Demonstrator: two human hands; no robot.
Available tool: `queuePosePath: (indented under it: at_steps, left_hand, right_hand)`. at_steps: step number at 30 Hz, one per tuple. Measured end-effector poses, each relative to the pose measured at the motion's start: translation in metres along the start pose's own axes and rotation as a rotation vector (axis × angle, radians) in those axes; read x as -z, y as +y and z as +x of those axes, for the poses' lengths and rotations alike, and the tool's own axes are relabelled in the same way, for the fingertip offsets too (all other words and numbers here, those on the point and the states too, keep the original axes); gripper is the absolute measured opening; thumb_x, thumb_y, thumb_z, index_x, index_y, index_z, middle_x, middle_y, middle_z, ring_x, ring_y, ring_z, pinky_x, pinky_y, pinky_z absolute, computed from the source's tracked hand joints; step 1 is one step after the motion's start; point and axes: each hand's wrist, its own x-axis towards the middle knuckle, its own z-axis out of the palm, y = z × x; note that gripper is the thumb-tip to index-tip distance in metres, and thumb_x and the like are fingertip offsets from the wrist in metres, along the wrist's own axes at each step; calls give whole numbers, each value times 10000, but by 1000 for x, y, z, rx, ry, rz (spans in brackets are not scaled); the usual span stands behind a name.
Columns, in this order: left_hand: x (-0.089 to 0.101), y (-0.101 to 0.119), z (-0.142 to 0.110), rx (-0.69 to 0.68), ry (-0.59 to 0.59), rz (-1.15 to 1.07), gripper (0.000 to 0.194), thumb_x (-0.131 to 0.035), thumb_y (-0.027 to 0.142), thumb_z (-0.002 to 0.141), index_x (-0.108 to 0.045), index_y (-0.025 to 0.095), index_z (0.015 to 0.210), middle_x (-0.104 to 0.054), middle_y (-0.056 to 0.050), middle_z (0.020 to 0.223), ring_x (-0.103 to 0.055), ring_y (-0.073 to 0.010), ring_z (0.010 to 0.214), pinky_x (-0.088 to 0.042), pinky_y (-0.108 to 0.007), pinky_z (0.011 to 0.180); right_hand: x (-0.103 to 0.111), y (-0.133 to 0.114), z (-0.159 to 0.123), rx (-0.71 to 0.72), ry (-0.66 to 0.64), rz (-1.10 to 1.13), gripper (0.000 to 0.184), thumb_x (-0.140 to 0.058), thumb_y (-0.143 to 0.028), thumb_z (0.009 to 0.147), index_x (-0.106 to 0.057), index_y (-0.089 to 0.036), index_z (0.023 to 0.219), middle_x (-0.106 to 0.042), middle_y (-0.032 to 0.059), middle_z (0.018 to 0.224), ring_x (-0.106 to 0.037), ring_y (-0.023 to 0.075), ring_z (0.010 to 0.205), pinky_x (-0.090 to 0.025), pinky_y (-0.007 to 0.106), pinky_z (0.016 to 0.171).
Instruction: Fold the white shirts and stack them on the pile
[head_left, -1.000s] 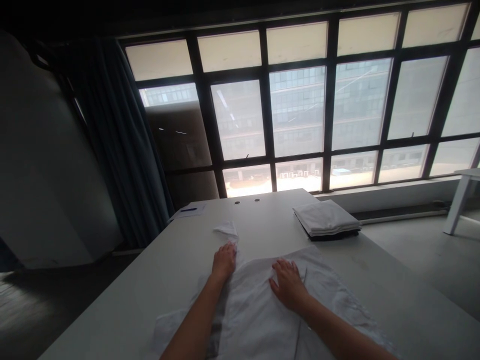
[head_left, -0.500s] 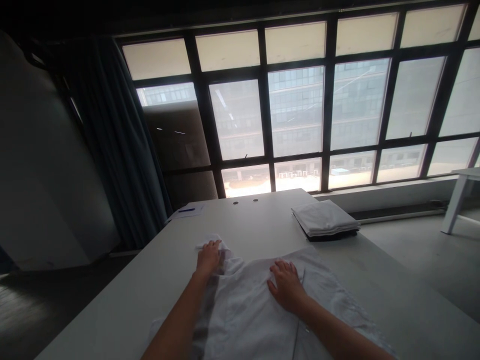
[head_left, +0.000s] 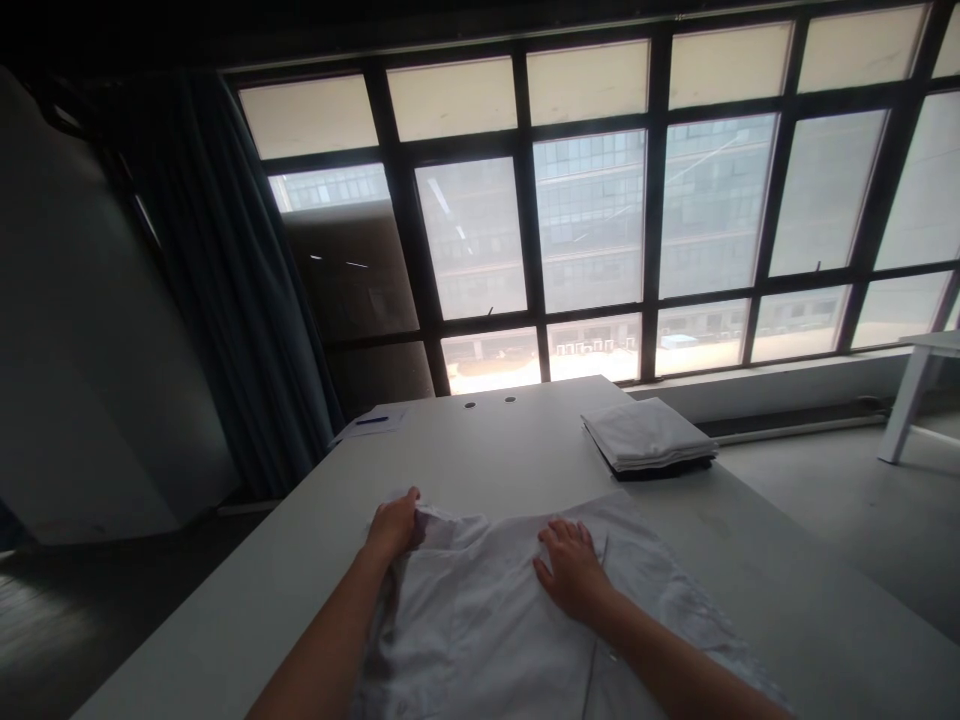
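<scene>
A white garment [head_left: 495,600], with a dark line like a front opening and a small button-like spot, is spread over the near part of the table. My left hand [head_left: 396,525] is closed on the far left part of it, where the cloth bunches into folds. Flat on the cloth near its far edge rests my right hand [head_left: 574,570], fingers extended and slightly apart. The garment's near end runs out of view at the bottom.
A folded stack of white cloth [head_left: 646,434] with a dark layer beneath sits at the white table's [head_left: 510,450] right edge. Paper with a pen [head_left: 373,420] lies at the far left. Beyond are a dark curtain [head_left: 247,330], windows and another white table [head_left: 904,400].
My left hand has moved left and slightly nearer, drawing the garment's left part outward and spreading it. My right hand has stayed in place on the cloth.
</scene>
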Motion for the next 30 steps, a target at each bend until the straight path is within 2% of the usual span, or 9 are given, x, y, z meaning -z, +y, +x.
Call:
queuePosePath:
  at_steps: [7,13,14,16,19,21,23,26,30]
  left_hand:
    - [72,-2,-4,99,134,-157,275,-590,381,998,-654,170,1162,-694,-80,1149,-671,-223,1038,-549,-420,922]
    - [155,21,-37,-95,112,-474,362,-516,381,957,-662,195,1232,-759,-72,1033,-727,-233,895,-542,-287,733]
    - [167,26,-52,-164,43,-553,402,-520,426,964,-633,216,1288,-759,-56,1029,-729,-217,870,-547,-274,711]
    - [186,34,-86,-414,-279,-896,540,-581,482,955,-517,231,1429,-729,-90,1151,-720,-240,949,-563,-301,734]
    - [201,41,-125,-812,-766,-1069,777,-760,536,832,-455,257,1490,-695,-130,1262,-713,-286,1023,-578,-398,857]
    - [196,40,-129,-880,-844,-1079,725,-722,535,868,-466,250,1484,-682,-145,1290,-696,-306,1088,-559,-452,933]
    - [176,33,-116,-732,-686,-996,568,-591,499,964,-489,253,1465,-677,-127,1295,-675,-277,1123,-545,-426,958]
    - [125,16,-80,-357,-402,-604,499,-619,483,910,-595,273,1362,-694,-74,1256,-682,-238,1048,-543,-350,910]
    - [52,-3,-47,-147,-252,-477,617,-737,345,711,-642,182,1299,-671,-131,1283,-640,-311,1131,-505,-384,954]
  right_hand:
    - [-2,0,2,-1,22,20,400,-513,-402,923,-636,-240,1268,-571,125,1435,-424,303,1398,-148,497,1214]
    - [-1,0,0,13,33,25,393,-519,-383,925,-640,-220,1261,-570,138,1432,-423,310,1399,-139,499,1206]
    - [-1,0,0,18,34,26,388,-519,-380,926,-644,-218,1255,-569,140,1432,-421,313,1400,-140,501,1205]
    - [0,0,0,23,34,29,382,-522,-380,925,-649,-214,1245,-566,144,1434,-416,318,1405,-143,504,1203]
    - [1,0,-1,21,39,39,390,-523,-388,926,-647,-207,1249,-564,148,1432,-420,321,1403,-155,510,1200]
    - [1,0,-1,19,42,39,386,-528,-381,923,-646,-205,1246,-562,150,1430,-423,317,1401,-159,508,1200]
    - [0,1,-1,16,41,35,378,-536,-368,916,-645,-206,1240,-561,148,1432,-419,312,1404,-156,501,1202]
    - [0,0,-1,11,39,33,373,-548,-358,913,-641,-210,1243,-560,144,1431,-425,305,1397,-155,493,1202]
    - [11,-8,-1,38,67,-2,344,-560,-332,917,-660,-207,1221,-534,154,1453,-400,322,1400,-135,514,1192]
